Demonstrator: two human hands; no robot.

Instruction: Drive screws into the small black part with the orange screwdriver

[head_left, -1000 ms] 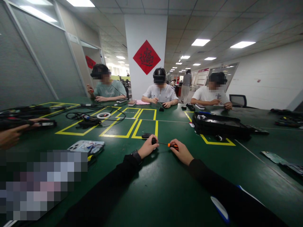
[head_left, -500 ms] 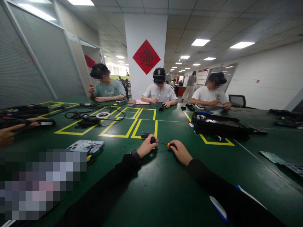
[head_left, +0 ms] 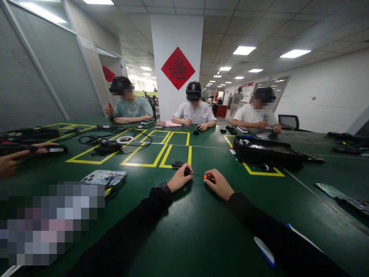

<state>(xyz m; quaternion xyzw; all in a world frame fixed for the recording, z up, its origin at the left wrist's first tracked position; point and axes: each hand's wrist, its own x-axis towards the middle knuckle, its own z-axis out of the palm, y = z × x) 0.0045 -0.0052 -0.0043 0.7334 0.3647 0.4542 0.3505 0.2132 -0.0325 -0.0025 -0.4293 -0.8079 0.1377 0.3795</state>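
Over the green table point(head_left: 184, 219), my right hand point(head_left: 220, 185) is closed round the orange and black handle of a screwdriver point(head_left: 211, 179). Its thin shaft points left, toward a small black part point(head_left: 187, 171) pinched in my left hand point(head_left: 179, 180). The shaft's tip meets or nearly meets that part; the exact contact is too small to tell. My left fingers cover much of the part, so its kind stays unclear. Just behind my left hand lies another dark, elongated piece point(head_left: 178, 164) on the table.
A long black open case point(head_left: 265, 150) stands at the right. Black cables point(head_left: 86, 140) and a white ring point(head_left: 125, 140) lie left, among yellow tape outlines point(head_left: 140, 166). A clear bag point(head_left: 105, 177) is at the near left. Another person's hand point(head_left: 8, 165) reaches in from the left edge.
My right hand's fingers have shifted slightly on the screwdriver, and more of its orange handle shows. My left hand keeps its hold on the black part, almost unmoved.
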